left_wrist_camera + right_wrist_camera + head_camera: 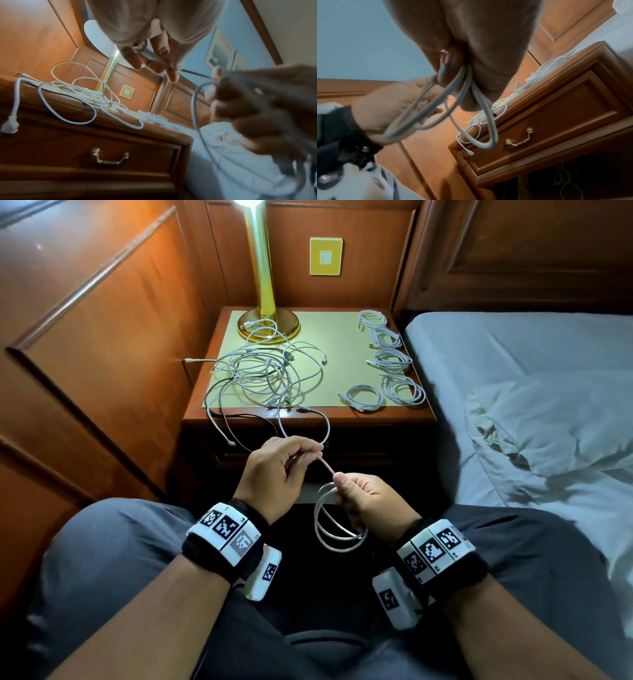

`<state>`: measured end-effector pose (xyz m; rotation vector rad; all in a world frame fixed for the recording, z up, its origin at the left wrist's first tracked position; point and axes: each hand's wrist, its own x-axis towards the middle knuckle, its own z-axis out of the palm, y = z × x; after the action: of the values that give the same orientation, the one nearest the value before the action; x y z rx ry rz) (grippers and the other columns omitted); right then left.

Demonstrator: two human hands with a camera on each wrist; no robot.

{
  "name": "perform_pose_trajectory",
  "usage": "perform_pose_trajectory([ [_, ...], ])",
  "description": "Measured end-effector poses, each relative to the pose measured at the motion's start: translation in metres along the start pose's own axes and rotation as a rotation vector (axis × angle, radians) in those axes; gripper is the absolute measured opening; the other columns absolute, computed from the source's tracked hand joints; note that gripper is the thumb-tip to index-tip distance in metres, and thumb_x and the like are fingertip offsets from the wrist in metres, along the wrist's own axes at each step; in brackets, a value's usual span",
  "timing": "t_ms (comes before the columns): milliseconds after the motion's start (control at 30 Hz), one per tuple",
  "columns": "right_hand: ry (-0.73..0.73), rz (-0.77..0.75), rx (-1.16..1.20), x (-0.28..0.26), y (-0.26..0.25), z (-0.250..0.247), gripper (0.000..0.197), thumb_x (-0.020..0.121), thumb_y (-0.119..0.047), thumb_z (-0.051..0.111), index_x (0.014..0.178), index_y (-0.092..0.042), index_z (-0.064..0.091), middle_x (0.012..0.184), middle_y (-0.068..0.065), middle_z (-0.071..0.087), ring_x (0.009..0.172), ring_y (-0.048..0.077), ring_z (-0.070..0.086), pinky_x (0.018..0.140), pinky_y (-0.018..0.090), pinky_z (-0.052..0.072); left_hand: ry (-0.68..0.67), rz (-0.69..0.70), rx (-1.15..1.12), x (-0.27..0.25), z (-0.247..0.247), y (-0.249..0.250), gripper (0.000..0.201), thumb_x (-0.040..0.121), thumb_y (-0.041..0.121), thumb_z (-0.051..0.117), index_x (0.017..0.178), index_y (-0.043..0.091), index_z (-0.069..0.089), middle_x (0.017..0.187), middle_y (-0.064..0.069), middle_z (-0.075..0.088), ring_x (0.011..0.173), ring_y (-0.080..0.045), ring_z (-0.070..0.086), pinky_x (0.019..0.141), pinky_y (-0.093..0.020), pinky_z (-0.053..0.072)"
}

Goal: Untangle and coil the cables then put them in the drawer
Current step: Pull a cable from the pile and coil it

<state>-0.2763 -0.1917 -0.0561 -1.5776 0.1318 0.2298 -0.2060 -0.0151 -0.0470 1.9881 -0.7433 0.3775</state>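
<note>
One white cable (337, 523) is half-coiled in mid-air, five finished coils (387, 361) sit along the desk's right side, a messy tangle (263, 371) on its left, drawer (96, 152) closed.

Polished wood, brass and smooth plastic cables

The counter (308, 419) is glossy reddish wood with a matt yellowish top panel; the lamp (263, 282) is shiny brass-coloured metal; the cables (260, 371) look smooth white plastic; the drawer (51, 151) carries a polished metal handle (109, 157); the bed (513, 364) sheet is soft matt cloth.

Wood-panelled walls (102, 337) — brass lamp (262, 268), bed (513, 371).
</note>
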Motion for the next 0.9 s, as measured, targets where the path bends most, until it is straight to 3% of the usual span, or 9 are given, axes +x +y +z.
perform_pose_trajectory([
  [167, -0.055, -0.057, 0.165, -0.004, -0.005, 0.001, 0.041, 0.100, -0.042, 0.048, 0.069, -0.015, 0.047, 0.053, -0.007, 0.031, 0.044, 0.010, 0.023, 0.046, 0.031, 0.016, -0.065, -0.100, 0.025, -0.004, 0.011, -0.010, 0.011, 0.084, 0.012, 0.079, 0.090, 0.020, 0.078, 0.089, 0.009, 0.073, 0.087, -0.013, 0.067, 0.083, -0.026, 0.053],
  [267, -0.064, -0.103, 0.154, -0.003, -0.004, 0.000, 0.037, 0.097, -0.041, 0.045, 0.066, -0.021, 0.052, 0.053, -0.008, 0.034, 0.044, 0.009, 0.025, 0.044, 0.028, 0.021, -0.196, -0.416, -0.288, -0.004, 0.017, -0.002, 0.016, 0.087, 0.010, 0.076, 0.082, 0.025, 0.076, 0.082, 0.004, 0.075, 0.079, -0.011, 0.070, 0.079, -0.027, 0.056],
  [333, -0.042, -0.125, 0.117, -0.003, -0.004, 0.000, 0.039, 0.097, -0.041, 0.043, 0.064, -0.027, 0.058, 0.053, -0.009, 0.036, 0.044, 0.009, 0.027, 0.044, 0.028, 0.021, -0.262, -0.565, -0.431, -0.005, 0.021, 0.001, 0.018, 0.094, 0.010, 0.069, 0.080, 0.020, 0.074, 0.076, 0.004, 0.073, 0.073, -0.010, 0.067, 0.075, -0.030, 0.055],
  [433, 0.043, -0.178, -0.004, -0.003, -0.007, -0.002, 0.041, 0.104, -0.035, 0.041, 0.069, -0.028, 0.060, 0.048, -0.013, 0.045, 0.041, 0.002, 0.038, 0.041, 0.021, 0.029, -0.286, -0.685, -0.644, -0.006, 0.021, 0.003, 0.027, 0.097, 0.026, 0.061, 0.078, 0.013, 0.075, 0.079, -0.005, 0.072, 0.076, -0.017, 0.065, 0.083, -0.040, 0.052],
  [533, 0.166, -0.253, -0.227, -0.001, -0.005, -0.008, 0.036, 0.107, -0.025, 0.039, 0.076, -0.026, 0.055, 0.051, -0.019, 0.055, 0.045, -0.002, 0.052, 0.050, 0.013, 0.038, -0.350, -0.698, -0.758, -0.006, 0.018, 0.003, 0.040, 0.082, 0.045, 0.074, 0.086, 0.005, 0.075, 0.088, -0.017, 0.074, 0.084, -0.027, 0.068, 0.090, -0.044, 0.054],
  [600, 0.242, -0.303, -0.430, 0.003, 0.001, -0.013, 0.033, 0.106, -0.032, 0.041, 0.077, -0.030, 0.057, 0.062, -0.021, 0.059, 0.058, -0.001, 0.055, 0.059, 0.019, 0.040, -0.435, -0.642, -0.700, -0.006, 0.017, 0.001, 0.034, 0.074, 0.031, 0.083, 0.093, 0.005, 0.072, 0.090, -0.010, 0.073, 0.086, -0.021, 0.067, 0.089, -0.037, 0.053],
  [667, 0.277, -0.306, -0.502, 0.006, 0.006, -0.015, 0.034, 0.105, -0.031, 0.042, 0.074, -0.033, 0.054, 0.065, -0.020, 0.059, 0.063, -0.001, 0.053, 0.061, 0.017, 0.038, -0.515, -0.605, -0.661, -0.007, 0.017, -0.002, 0.032, 0.072, 0.016, 0.082, 0.098, 0.007, 0.067, 0.089, -0.002, 0.070, 0.085, -0.016, 0.065, 0.086, -0.033, 0.053],
  [800, 0.300, -0.325, -0.536, 0.004, 0.006, -0.007, 0.032, 0.104, -0.029, 0.044, 0.074, -0.033, 0.051, 0.061, -0.011, 0.053, 0.060, 0.000, 0.052, 0.058, 0.014, 0.037, -0.582, -0.640, -0.762, -0.010, 0.020, 0.001, 0.028, 0.073, 0.003, 0.067, 0.100, 0.007, 0.065, 0.096, -0.011, 0.065, 0.092, -0.026, 0.061, 0.093, -0.043, 0.050],
  [900, 0.338, -0.348, -0.540, 0.004, 0.005, -0.004, 0.029, 0.104, -0.037, 0.043, 0.077, -0.031, 0.053, 0.068, -0.006, 0.060, 0.067, 0.004, 0.060, 0.062, 0.022, 0.047, -0.559, -0.667, -0.924, -0.010, 0.019, 0.004, 0.031, 0.072, -0.004, 0.059, 0.102, 0.004, 0.066, 0.093, -0.008, 0.068, 0.086, -0.022, 0.064, 0.086, -0.033, 0.053],
])
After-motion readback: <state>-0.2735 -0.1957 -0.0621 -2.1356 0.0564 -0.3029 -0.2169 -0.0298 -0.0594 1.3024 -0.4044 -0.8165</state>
